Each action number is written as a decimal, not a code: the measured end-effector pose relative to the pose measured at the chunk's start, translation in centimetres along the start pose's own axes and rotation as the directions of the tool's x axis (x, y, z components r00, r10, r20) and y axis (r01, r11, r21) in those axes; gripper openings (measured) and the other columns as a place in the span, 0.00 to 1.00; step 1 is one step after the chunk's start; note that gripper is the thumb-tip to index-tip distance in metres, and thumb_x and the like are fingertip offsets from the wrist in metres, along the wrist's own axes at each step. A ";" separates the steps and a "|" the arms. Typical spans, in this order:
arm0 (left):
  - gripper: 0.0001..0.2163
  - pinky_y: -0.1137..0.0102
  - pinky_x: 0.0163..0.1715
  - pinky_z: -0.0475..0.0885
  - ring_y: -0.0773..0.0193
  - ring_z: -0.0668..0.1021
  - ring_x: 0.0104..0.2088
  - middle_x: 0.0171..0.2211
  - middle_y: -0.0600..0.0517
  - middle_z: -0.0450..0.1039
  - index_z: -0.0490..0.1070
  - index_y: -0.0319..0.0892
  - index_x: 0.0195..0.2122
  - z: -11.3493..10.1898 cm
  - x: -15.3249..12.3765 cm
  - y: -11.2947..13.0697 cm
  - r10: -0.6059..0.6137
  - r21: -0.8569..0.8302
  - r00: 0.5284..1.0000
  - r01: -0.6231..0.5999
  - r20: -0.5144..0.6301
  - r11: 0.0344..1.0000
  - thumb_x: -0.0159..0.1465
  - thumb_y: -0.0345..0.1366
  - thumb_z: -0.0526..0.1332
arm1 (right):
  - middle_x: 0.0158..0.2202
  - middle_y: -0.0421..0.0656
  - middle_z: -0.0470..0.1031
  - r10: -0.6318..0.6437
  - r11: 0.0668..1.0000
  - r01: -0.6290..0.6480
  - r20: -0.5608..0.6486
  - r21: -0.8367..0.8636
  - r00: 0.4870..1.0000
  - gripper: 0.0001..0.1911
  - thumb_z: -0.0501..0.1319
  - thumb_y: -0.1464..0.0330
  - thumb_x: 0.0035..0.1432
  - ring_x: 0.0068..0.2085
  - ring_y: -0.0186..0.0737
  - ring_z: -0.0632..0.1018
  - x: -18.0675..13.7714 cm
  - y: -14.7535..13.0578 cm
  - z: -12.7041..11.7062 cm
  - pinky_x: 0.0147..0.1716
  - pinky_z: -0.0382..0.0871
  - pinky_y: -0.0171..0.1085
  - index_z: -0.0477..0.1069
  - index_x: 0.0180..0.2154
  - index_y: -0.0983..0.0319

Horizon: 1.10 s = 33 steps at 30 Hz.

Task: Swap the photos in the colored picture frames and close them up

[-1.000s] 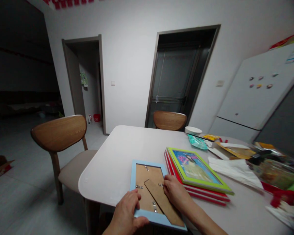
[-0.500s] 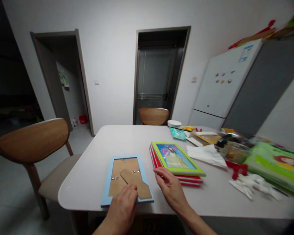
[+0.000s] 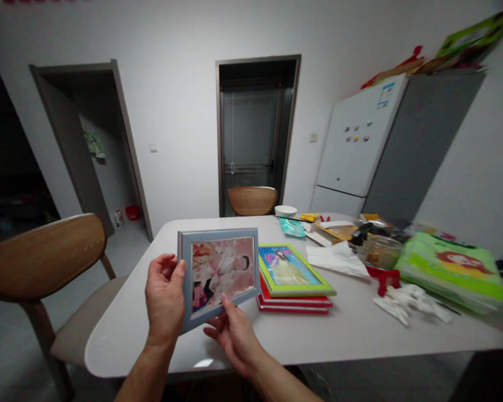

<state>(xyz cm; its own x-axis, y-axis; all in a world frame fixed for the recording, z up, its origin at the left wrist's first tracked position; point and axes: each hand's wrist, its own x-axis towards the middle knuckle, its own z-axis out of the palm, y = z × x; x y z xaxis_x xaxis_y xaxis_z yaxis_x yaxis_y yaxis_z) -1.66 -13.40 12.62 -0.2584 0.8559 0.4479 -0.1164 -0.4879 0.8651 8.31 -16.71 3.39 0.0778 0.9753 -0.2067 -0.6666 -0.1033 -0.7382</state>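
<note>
I hold a blue picture frame (image 3: 218, 271) up above the near edge of the white table (image 3: 343, 329), its photo side facing me. My left hand (image 3: 164, 296) grips the frame's left edge, thumb on the front. My right hand (image 3: 233, 334) supports the lower edge from beneath, thumb touching the front. Just right of it, a green-framed picture (image 3: 291, 269) lies on top of a stack of red frames (image 3: 293, 304) on the table.
A wooden chair (image 3: 42, 262) stands at the left, another chair (image 3: 252, 200) at the far end. White tissues (image 3: 337, 258), a glass bowl (image 3: 379, 252), a green bag (image 3: 452, 271) and crumpled paper (image 3: 406, 301) crowd the right side. A fridge (image 3: 356, 145) stands behind.
The blue frame lay face down on the table under both hands. Now it is lifted and turned over, photo side toward me, held in both hands.
</note>
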 end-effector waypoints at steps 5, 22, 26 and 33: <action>0.24 0.69 0.31 0.70 0.64 0.73 0.33 0.33 0.53 0.68 0.54 0.44 0.47 2.7 -1.3 -1.5 -0.165 -0.175 0.954 0.212 0.249 0.962 0.50 0.35 0.61 | 0.29 0.41 0.75 -0.338 0.937 0.319 -0.146 -0.141 0.930 0.13 0.57 0.61 0.46 0.29 0.37 0.75 1.0 -8.2 -2.7 0.26 0.68 0.35 0.64 0.34 0.61; 0.16 0.62 0.35 0.67 0.58 0.74 0.30 0.28 0.52 0.70 0.65 0.41 0.39 13.0 -5.1 -10.6 -0.274 0.363 0.729 0.037 0.627 0.931 0.50 0.40 0.59 | 0.42 0.43 0.67 -0.421 0.382 -0.078 -0.248 -0.921 0.872 0.15 0.53 0.64 0.54 0.40 0.39 0.70 7.9 -22.2 -18.3 0.37 0.66 0.41 0.64 0.42 0.65; 0.20 0.61 0.37 0.67 0.56 0.73 0.34 0.33 0.49 0.69 0.62 0.40 0.42 13.7 -5.0 -11.6 -0.234 0.477 0.704 -0.168 0.671 0.863 0.51 0.45 0.57 | 0.41 0.43 0.67 -0.397 0.374 -0.093 -0.250 -0.923 0.883 0.15 0.53 0.64 0.55 0.39 0.37 0.71 7.9 -22.6 -19.8 0.37 0.66 0.41 0.64 0.41 0.65; 0.31 0.64 0.48 0.60 0.56 0.66 0.48 0.51 0.48 0.60 0.49 0.44 0.54 13.6 -6.2 -12.9 -0.311 0.399 0.694 0.037 0.650 0.916 0.51 0.44 0.60 | 0.26 0.37 0.73 -0.330 0.430 0.014 -0.142 -0.903 0.933 0.12 0.57 0.65 0.47 0.28 0.33 0.71 4.7 -19.8 -20.1 0.27 0.61 0.30 0.71 0.34 0.64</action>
<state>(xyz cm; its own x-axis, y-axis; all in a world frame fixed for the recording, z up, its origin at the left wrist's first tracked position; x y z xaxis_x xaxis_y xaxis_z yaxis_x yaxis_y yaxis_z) 14.43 -10.03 1.72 0.4798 0.8569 0.1884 0.2662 -0.3468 0.8994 36.79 -14.00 4.12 0.3982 0.9164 -0.0408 0.3838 -0.2068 -0.9000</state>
